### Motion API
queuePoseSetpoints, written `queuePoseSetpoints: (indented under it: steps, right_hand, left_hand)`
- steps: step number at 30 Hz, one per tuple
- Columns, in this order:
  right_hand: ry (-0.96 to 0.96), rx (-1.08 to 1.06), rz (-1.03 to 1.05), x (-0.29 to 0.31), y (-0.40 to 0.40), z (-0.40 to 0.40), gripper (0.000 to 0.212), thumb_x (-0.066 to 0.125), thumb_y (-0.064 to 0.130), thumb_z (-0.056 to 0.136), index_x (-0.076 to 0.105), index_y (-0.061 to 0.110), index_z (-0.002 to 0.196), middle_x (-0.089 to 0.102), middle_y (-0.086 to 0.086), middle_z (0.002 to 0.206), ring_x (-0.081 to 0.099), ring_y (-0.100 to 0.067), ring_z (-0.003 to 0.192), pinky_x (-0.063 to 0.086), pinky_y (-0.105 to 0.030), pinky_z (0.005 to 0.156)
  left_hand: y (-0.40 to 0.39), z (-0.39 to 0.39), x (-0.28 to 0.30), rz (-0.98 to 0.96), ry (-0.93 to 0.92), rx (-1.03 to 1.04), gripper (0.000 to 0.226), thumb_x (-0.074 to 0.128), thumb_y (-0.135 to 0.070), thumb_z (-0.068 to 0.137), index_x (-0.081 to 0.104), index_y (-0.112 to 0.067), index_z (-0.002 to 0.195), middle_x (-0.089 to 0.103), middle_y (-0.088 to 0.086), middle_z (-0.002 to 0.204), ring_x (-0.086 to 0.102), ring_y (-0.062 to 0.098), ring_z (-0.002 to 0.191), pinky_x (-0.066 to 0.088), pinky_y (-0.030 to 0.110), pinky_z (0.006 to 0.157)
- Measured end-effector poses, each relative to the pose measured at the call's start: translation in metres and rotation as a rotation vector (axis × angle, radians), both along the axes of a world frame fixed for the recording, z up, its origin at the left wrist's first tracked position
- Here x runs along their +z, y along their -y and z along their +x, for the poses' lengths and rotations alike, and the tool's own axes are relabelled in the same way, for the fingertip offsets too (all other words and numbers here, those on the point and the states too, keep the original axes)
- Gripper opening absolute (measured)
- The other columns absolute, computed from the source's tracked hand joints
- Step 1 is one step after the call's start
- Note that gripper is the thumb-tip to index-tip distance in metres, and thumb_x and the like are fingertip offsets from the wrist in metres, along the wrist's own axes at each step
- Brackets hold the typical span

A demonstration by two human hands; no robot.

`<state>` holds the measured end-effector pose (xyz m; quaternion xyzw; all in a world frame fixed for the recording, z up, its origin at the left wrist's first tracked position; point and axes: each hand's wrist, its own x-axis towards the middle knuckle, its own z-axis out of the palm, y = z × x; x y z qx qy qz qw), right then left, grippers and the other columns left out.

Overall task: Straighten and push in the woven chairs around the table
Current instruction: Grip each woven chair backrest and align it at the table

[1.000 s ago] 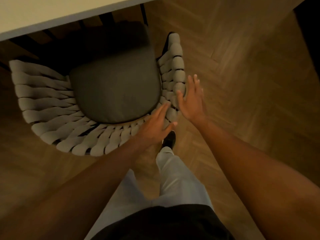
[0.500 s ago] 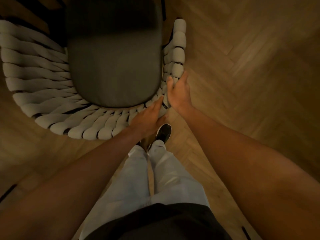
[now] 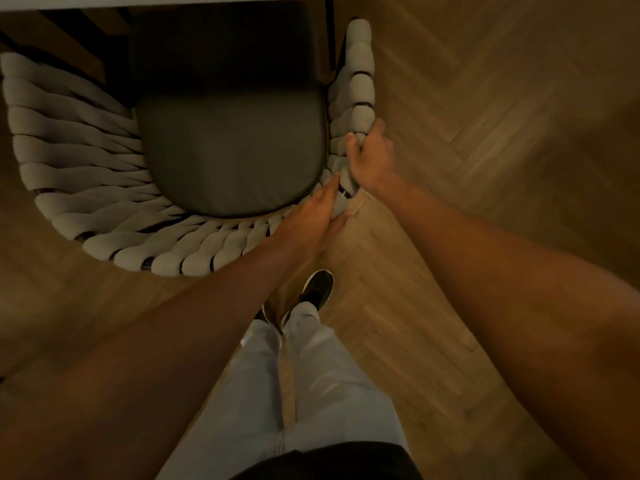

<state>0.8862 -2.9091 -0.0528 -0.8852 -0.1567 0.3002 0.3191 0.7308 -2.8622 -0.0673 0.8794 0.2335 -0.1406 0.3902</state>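
A woven chair (image 3: 104, 188) with pale padded straps round a dark seat cushion (image 3: 232, 154) stands below me, its front under the white table edge (image 3: 138, 0). My right hand (image 3: 370, 157) grips the right side of the woven rim, thumb inside and fingers outside. My left hand (image 3: 311, 213) holds the rim at the back right corner, fingers on top and thumb under the straps.
Herringbone wood floor (image 3: 485, 116) stretches to the right and behind the chair. My legs in pale trousers and a dark shoe (image 3: 317, 287) stand just behind the chair back. Dark chair legs show under the table at the upper left.
My right hand went from open beside the chair to gripping its right rim. The chair has slid forward, its seat front now under the table. I have stepped closer.
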Motion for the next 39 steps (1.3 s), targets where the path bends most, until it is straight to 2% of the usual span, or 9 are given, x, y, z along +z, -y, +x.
queuePoseSetpoints:
  steps: [6, 15, 17, 19, 23, 26, 29, 35, 39]
  right_hand:
    - [-0.014, 0.004, 0.019, -0.009, 0.002, 0.015, 0.041, 0.049, 0.031, 0.105, 0.041, 0.002, 0.133, 0.059, -0.017, 0.125, 0.06, -0.03, 0.108, 0.041, -0.029, 0.075]
    - [-0.056, 0.014, 0.015, 0.001, 0.006, 0.012, 0.052, 0.05, 0.034, 0.105, 0.033, 0.004, 0.144, 0.056, -0.018, 0.133, 0.058, -0.032, 0.115, 0.045, -0.033, 0.083]
    - [-0.009, 0.048, -0.03, 0.006, 0.007, 0.008, 0.058, 0.049, 0.032, 0.105, 0.028, 0.002, 0.15, 0.044, -0.021, 0.147, 0.048, -0.035, 0.131, 0.044, -0.039, 0.101]
    - [0.116, 0.137, -0.143, 0.014, 0.009, 0.0, 0.068, 0.046, 0.033, 0.106, 0.015, 0.0, 0.157, 0.016, -0.023, 0.164, 0.02, -0.035, 0.151, 0.025, -0.042, 0.121]
    - [0.427, 0.424, -0.27, 0.031, 0.012, -0.029, 0.073, 0.042, 0.041, 0.106, 0.012, 0.002, 0.16, -0.003, -0.023, 0.166, 0.0, -0.037, 0.155, 0.006, -0.046, 0.126]
    - [0.425, 0.621, -0.203, 0.038, 0.006, -0.066, 0.071, 0.038, 0.047, 0.106, 0.016, 0.006, 0.16, -0.002, -0.02, 0.167, 0.001, -0.034, 0.155, 0.006, -0.046, 0.126]
    - [0.332, 0.829, -0.149, 0.034, -0.002, -0.111, 0.071, 0.034, 0.051, 0.106, 0.017, 0.008, 0.161, 0.002, -0.015, 0.169, 0.002, -0.029, 0.156, 0.007, -0.044, 0.127]
    - [0.314, 1.177, -0.138, 0.009, -0.018, -0.181, 0.095, 0.017, 0.077, 0.091, 0.024, 0.012, 0.159, 0.022, -0.012, 0.166, 0.02, -0.027, 0.152, 0.011, -0.041, 0.124]
    - [0.363, 1.158, -0.244, -0.008, -0.029, -0.194, 0.092, 0.025, 0.084, 0.085, 0.035, 0.021, 0.151, 0.05, -0.012, 0.148, 0.052, -0.035, 0.129, 0.046, -0.046, 0.1]
  left_hand:
    - [0.004, 0.011, -0.013, 0.015, 0.032, 0.013, 0.078, 0.05, -0.05, 0.101, 0.016, -0.011, 0.16, 0.034, 0.016, 0.16, 0.041, 0.034, 0.142, 0.039, 0.048, 0.111]
    - [0.003, 0.013, -0.005, -0.064, 0.009, 0.038, 0.078, 0.053, -0.046, 0.101, 0.014, -0.016, 0.161, 0.027, 0.009, 0.164, 0.03, 0.027, 0.149, 0.032, 0.048, 0.119]
    - [-0.001, 0.009, -0.005, -0.086, -0.008, 0.03, 0.078, 0.054, -0.048, 0.1, 0.016, -0.019, 0.161, 0.028, 0.009, 0.163, 0.03, 0.027, 0.149, 0.03, 0.048, 0.12]
    - [-0.011, -0.006, -0.003, -0.099, -0.028, -0.018, 0.077, 0.054, -0.052, 0.098, 0.019, -0.022, 0.16, 0.029, 0.009, 0.163, 0.031, 0.027, 0.148, 0.028, 0.046, 0.12]
    - [-0.049, -0.071, 0.007, -0.069, 0.001, -0.199, 0.069, 0.044, -0.064, 0.096, 0.027, -0.033, 0.155, 0.037, -0.003, 0.159, 0.04, 0.017, 0.142, 0.04, 0.045, 0.114]
    - [-0.088, -0.131, 0.013, 0.044, 0.026, -0.287, 0.064, 0.037, -0.067, 0.097, 0.037, -0.033, 0.152, 0.044, -0.005, 0.155, 0.045, 0.014, 0.138, 0.043, 0.042, 0.112]
    - [-0.131, -0.179, 0.017, 0.121, -0.054, -0.351, 0.06, 0.037, -0.069, 0.099, 0.034, -0.04, 0.152, 0.041, -0.011, 0.156, 0.04, 0.009, 0.14, 0.033, 0.028, 0.112]
    - [-0.192, -0.231, 0.016, 0.287, -0.089, -0.493, 0.081, 0.019, -0.082, 0.09, 0.033, -0.033, 0.153, 0.043, -0.004, 0.156, 0.043, 0.017, 0.14, 0.041, 0.039, 0.112]
    - [-0.188, -0.238, 0.005, 0.414, -0.022, -0.514, 0.087, 0.024, -0.087, 0.086, 0.038, -0.03, 0.151, 0.053, -0.002, 0.148, 0.055, 0.018, 0.129, 0.051, 0.042, 0.1]
